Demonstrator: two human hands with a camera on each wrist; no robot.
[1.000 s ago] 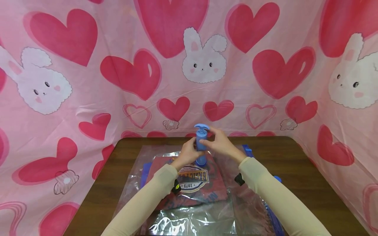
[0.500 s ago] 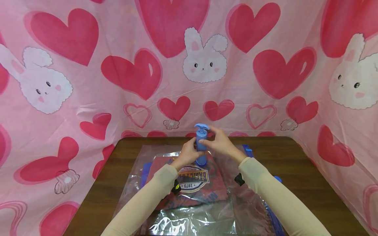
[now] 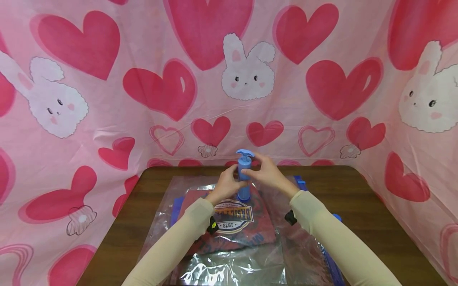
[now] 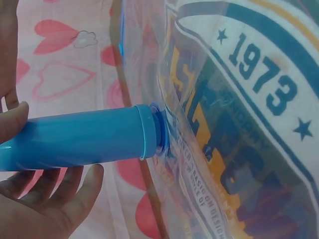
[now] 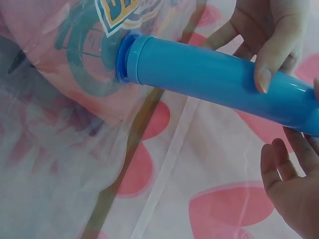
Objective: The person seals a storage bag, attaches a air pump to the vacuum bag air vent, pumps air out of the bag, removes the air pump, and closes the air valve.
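Observation:
A blue hand pump (image 3: pixel 245 180) stands upright on a clear plastic vacuum bag (image 3: pixel 247 262), its base pressed to the film. Its handle (image 3: pixel 245 152) rises a little above the barrel. My left hand (image 3: pixel 228 183) holds the barrel from the left, the thumb (image 5: pixel 269 72) across its near side. From the right, my right hand (image 3: pixel 268 172) holds the barrel higher up, thumb (image 3: pixel 250 173) on it and fingers near the handle. Inside the bag lies a folded dark red printed garment (image 3: pixel 261 226), marked "1973" and partly hidden by my left arm.
The bag covers much of the dark wooden table (image 3: pixel 343 186). A blue strip (image 3: pixel 300 182) shows along the bag's right side, partly under my right arm, with a small blue piece (image 3: pixel 336 217) beside it. A pink heart-and-rabbit cloth (image 3: pixel 229 111) hangs around the table.
My left hand has shifted slightly left on the barrel, and the pump's top has moved a touch to the right. My right hand stays almost in place.

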